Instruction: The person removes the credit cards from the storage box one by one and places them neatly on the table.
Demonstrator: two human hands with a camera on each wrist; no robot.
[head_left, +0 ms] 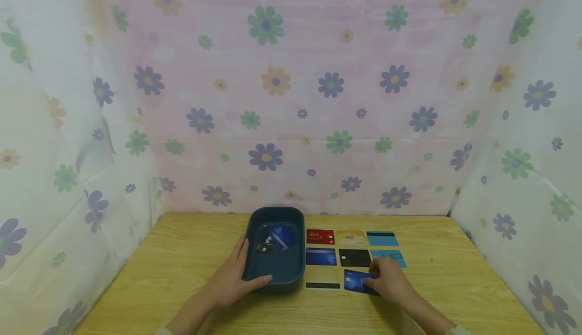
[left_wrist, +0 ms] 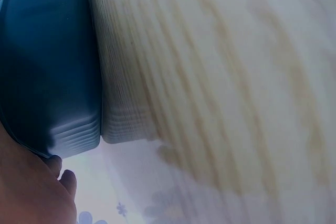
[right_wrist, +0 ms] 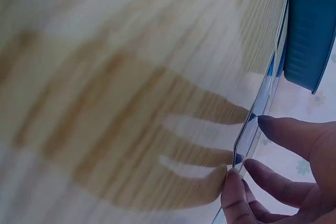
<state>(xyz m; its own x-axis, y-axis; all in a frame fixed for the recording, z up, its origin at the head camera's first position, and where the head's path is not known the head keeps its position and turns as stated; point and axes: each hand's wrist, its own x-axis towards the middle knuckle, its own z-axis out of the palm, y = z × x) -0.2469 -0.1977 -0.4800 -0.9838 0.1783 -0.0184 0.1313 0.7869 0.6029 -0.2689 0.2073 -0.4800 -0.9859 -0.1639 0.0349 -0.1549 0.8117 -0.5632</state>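
My left hand point(head_left: 232, 279) grips a dark teal plastic bin point(head_left: 275, 213) at its near left corner, with the thumb over the near rim and the fingers along the left wall. Inside the bin lie a black card point(head_left: 263, 244) and a blue card point(head_left: 285, 236), overlapping. To the right of the bin, my right hand point(head_left: 391, 279) pinches a dark blue card point(head_left: 355, 280) at its right end. In the right wrist view, thumb and fingertips meet that card's edges, low over the table. A black VIP card point(head_left: 354, 257) lies just beyond it.
More cards lie in rows on the wooden table point(head_left: 173, 269): a red card point(head_left: 320, 236), a gold card point(head_left: 351, 237), a light blue card point(head_left: 383, 238), a striped blue card point(head_left: 321, 256), a cream card point(head_left: 322, 277). Flowered cloth point(head_left: 300, 97) hangs around the table.
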